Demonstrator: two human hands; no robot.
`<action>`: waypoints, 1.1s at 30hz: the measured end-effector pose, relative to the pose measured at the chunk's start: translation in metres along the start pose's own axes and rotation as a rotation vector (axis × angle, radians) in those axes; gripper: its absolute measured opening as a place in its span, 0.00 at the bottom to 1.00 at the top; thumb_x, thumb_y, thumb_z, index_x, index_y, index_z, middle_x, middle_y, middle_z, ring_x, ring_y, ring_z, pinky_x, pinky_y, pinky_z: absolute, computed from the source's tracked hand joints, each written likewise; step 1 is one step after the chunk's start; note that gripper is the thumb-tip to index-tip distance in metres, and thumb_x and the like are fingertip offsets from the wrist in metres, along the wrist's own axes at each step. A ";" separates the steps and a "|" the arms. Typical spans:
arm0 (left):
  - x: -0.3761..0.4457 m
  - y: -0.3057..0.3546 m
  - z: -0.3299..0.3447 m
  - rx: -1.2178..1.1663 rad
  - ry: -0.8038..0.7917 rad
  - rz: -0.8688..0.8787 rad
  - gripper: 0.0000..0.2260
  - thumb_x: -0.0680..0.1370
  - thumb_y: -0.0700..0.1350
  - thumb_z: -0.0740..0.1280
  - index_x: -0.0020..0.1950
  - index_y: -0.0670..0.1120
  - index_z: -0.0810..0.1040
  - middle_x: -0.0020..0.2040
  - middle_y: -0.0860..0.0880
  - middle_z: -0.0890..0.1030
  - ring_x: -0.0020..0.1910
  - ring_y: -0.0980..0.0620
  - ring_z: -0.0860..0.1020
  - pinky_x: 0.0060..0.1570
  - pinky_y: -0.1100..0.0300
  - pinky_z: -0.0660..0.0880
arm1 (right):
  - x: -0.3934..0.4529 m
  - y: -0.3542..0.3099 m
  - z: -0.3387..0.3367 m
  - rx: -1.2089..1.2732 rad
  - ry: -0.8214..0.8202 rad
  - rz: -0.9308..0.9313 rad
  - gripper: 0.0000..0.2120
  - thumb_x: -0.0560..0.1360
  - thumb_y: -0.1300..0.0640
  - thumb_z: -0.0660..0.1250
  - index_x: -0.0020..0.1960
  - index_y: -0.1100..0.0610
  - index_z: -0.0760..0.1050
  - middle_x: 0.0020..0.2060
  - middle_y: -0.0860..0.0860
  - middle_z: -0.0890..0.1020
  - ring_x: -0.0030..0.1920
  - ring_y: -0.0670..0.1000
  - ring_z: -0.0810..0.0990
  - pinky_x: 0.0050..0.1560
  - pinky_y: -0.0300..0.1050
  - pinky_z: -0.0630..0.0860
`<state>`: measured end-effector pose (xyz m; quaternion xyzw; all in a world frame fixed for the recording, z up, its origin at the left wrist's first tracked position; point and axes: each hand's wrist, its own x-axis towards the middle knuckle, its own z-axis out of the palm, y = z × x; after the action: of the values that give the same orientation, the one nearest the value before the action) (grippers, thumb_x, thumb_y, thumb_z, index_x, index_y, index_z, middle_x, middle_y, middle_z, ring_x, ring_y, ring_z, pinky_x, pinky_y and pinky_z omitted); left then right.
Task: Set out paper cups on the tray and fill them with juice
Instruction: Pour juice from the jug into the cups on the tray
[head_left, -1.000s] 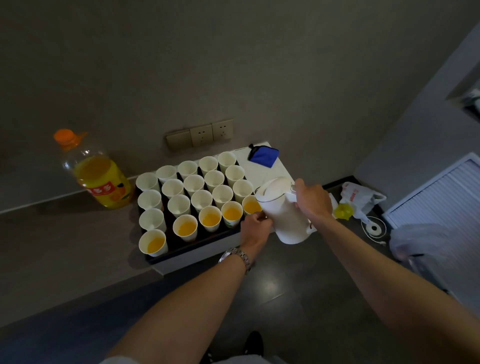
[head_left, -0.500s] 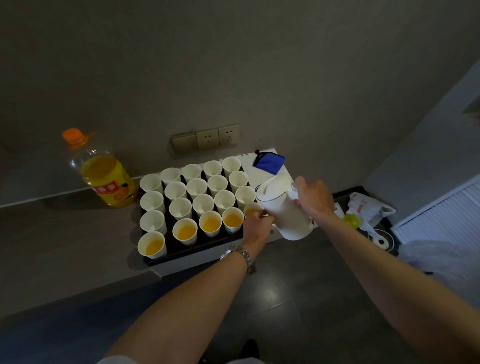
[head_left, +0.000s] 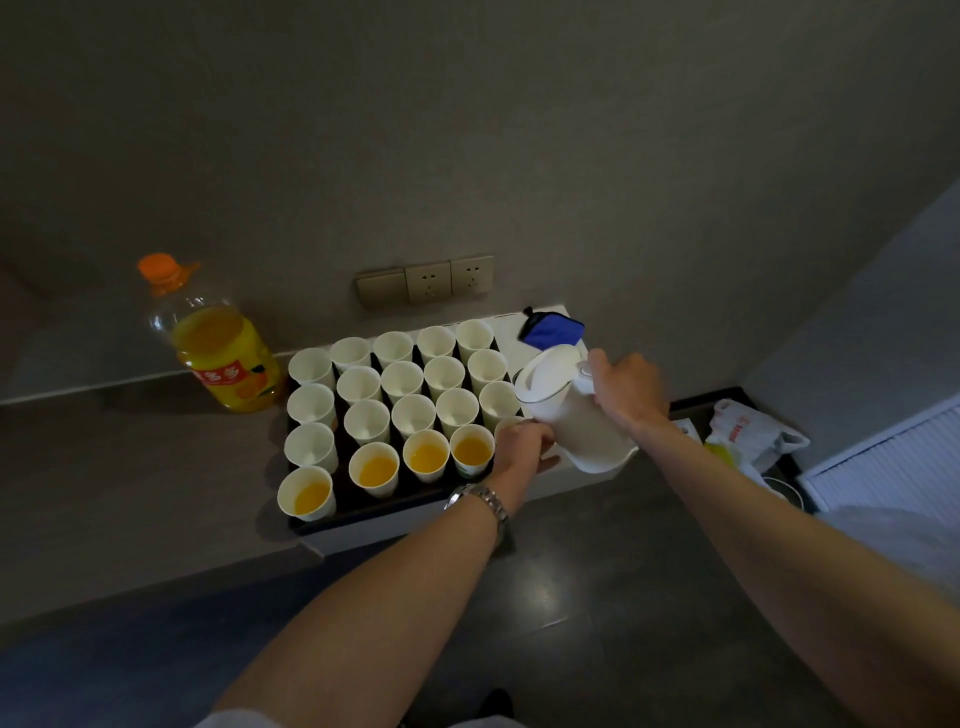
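**Ana:** Head view is showing us the black rectangular tray (head_left: 363, 506), and we are taking it as our landmark. White paper cups (head_left: 402, 382) are standing on it in rows, upright and close together. Along the tray's near edge we are seeing four cups holding orange juice (head_left: 378, 468).

**Ben:** We are also watching the left hand (head_left: 522, 447) at the tray's near right corner. Its fingers are curling round a paper cup at the end of the near row (head_left: 505, 427); only a bit of that rim is showing, so we cannot tell what is inside it.

**Ana:** Just right of the tray, the right hand (head_left: 628, 389) is gripping the handle of a white plastic jug (head_left: 569, 415), fingers wrapped closed around it. We are seeing the jug tilting with its open mouth leaning toward the tray's right side, above the held cup. We cannot make out any stream of juice.

**Ben:** Left of the tray, a large clear bottle of orange juice with an orange cap (head_left: 218, 343) is standing upright on the grey counter (head_left: 130, 467). Beyond the tray's far right corner, a blue cloth (head_left: 553, 331) is lying. A metal wristwatch (head_left: 480, 499) is sitting on the left wrist.
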<state>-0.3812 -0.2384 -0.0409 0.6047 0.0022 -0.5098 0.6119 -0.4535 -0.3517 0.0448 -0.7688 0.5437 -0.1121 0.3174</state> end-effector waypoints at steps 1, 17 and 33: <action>0.002 0.000 0.001 -0.036 -0.006 -0.023 0.08 0.75 0.32 0.62 0.45 0.44 0.77 0.46 0.44 0.78 0.50 0.48 0.78 0.45 0.53 0.82 | 0.001 -0.001 0.000 -0.028 0.006 -0.015 0.31 0.73 0.36 0.52 0.42 0.62 0.79 0.38 0.56 0.82 0.40 0.57 0.80 0.41 0.49 0.74; -0.002 -0.001 0.010 -0.198 -0.046 -0.114 0.18 0.80 0.37 0.59 0.70 0.45 0.73 0.58 0.46 0.81 0.52 0.51 0.80 0.49 0.55 0.81 | 0.021 -0.009 0.013 -0.261 0.049 -0.108 0.28 0.80 0.40 0.55 0.40 0.63 0.76 0.35 0.55 0.78 0.39 0.58 0.77 0.34 0.45 0.65; -0.010 0.001 0.008 -0.213 -0.047 -0.156 0.16 0.80 0.37 0.58 0.65 0.47 0.75 0.58 0.45 0.81 0.53 0.49 0.79 0.47 0.56 0.81 | 0.020 -0.013 0.020 -0.319 0.059 -0.081 0.26 0.79 0.40 0.55 0.42 0.62 0.76 0.39 0.56 0.79 0.42 0.59 0.79 0.38 0.46 0.68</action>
<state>-0.3902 -0.2385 -0.0316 0.5222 0.0888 -0.5667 0.6311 -0.4256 -0.3593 0.0340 -0.8273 0.5320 -0.0595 0.1704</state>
